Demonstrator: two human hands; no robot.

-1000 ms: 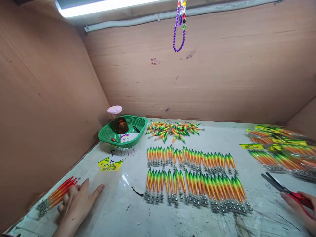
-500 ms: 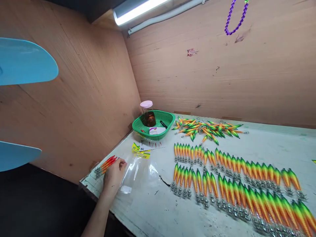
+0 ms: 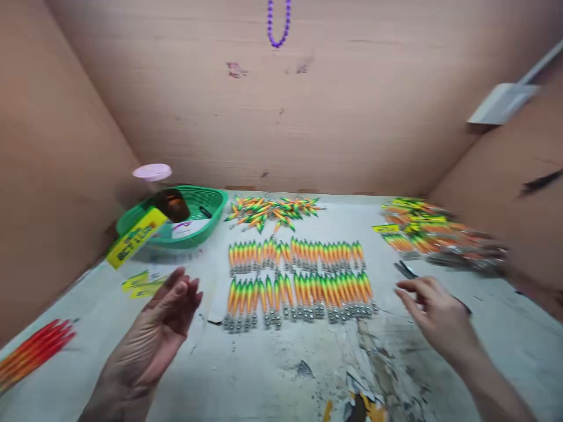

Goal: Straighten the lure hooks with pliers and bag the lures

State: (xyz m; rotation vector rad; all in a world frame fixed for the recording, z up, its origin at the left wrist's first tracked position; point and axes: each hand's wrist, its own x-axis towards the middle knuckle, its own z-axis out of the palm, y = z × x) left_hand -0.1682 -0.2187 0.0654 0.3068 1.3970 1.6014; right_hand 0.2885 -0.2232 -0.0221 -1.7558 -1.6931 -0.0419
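Several items, listed left to right across the white work table (image 3: 272,375).

Red-orange lures (image 3: 35,350): one bundle, near left corner, lying flat. Half a second ago the left hand rested against this bundle; now it lies well apart from it, untouched.

Left hand (image 3: 153,328): raised above the table, palm turned inward, fingers loosely curled. A clear bag with a yellow header card (image 3: 132,240) stands up from the fingertips, tilted toward the far left; the film itself is blurred, so whether the fingers pinch it cannot be told for certain. Earlier the same film lay flat under the hand. Judged: the bag has been lifted and brought toward the middle.

Loose yellow cards (image 3: 143,284): a few, flat on the table just beyond the left hand.

Green basket (image 3: 206,225): far left, holding a dark jar with pink lid (image 3: 152,172), a small card and a dark pen-like thing.

Green-and-orange lures (image 3: 299,275): two tidy rows, centre, metal ends toward the near side. A loose heap of the same lies beyond them, by the far wall.

Right hand (image 3: 435,313): back in view, hovering open, fingers spread, holding nothing. Scissors (image 3: 407,271) lie just beyond its fingertips, partly hidden.

Packed bags of lures (image 3: 431,234): one stack, far right, blurred.

Purple bead string (image 3: 278,23): hangs on the far wall.
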